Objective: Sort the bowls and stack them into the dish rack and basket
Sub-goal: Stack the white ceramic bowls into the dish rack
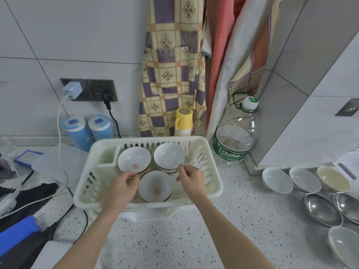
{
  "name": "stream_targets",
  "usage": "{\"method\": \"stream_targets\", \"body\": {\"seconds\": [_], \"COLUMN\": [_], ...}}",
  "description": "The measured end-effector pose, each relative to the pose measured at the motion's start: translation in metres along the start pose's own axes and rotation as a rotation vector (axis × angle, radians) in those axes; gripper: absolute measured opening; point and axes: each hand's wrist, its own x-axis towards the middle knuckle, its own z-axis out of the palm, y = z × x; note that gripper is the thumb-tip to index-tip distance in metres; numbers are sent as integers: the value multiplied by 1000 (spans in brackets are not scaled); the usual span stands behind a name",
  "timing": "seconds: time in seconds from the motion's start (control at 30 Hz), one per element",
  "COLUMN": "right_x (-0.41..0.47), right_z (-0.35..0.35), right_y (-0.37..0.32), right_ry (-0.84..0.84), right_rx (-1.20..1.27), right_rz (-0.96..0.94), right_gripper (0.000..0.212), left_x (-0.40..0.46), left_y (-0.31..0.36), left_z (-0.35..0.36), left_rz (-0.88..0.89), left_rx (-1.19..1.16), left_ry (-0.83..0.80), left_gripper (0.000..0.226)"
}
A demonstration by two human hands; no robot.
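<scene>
The left hand (pixel 121 186) curls its fingers onto the near rim of the left bowl stack (pixel 134 161) in the white dish rack (pixel 214 183) (fingertips hidden). The front stack (pixel 155 186) sits between the hands. The right hand (pixel 191 178) pinches the right stack (pixel 169 155); loose bowls (pixel 276 179) lie far right, partly cropped.

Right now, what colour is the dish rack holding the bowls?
The dish rack is cream white plastic, seen best in the head view.
</scene>
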Motion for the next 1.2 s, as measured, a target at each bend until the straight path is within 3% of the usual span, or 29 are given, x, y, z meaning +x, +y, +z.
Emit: {"method": "stream_targets", "body": {"seconds": [0.1, 0.23, 0.33, 0.53, 0.83, 1.0, 1.2], "right_x": [-5, -19, -29, -42, -76, -94, -115], "right_z": [-11, -46, -90, -189, -336, -380, -389], "right_y": [-3, 7, 25, 86, 186, 227, 248], "right_ry": [-20, -62, -126, 9, 377, 543, 686], "right_rx": [227, 444, 495, 624, 511, 486, 541], "right_rz": [-19, -4, -1, 115, 250, 351, 466], "right_gripper": [31, 27, 24, 28, 29, 29, 30], "left_x": [-11, -42, -78, -134, -215, -246, -251], "left_y": [8, 54, 100, 176, 275, 320, 330], "left_z": [-1, 23, 57, 140, 296, 335, 354], "left_rz": [42, 2, 75, 86, -21, -83, -243], "left_rx": [-67, -505, -661, -752, -470, -361, -382], "left_ry": [136, 338, 334, 126, -601, -915, -978], "left_gripper": [15, 10, 18, 15, 12, 30, 25]}}
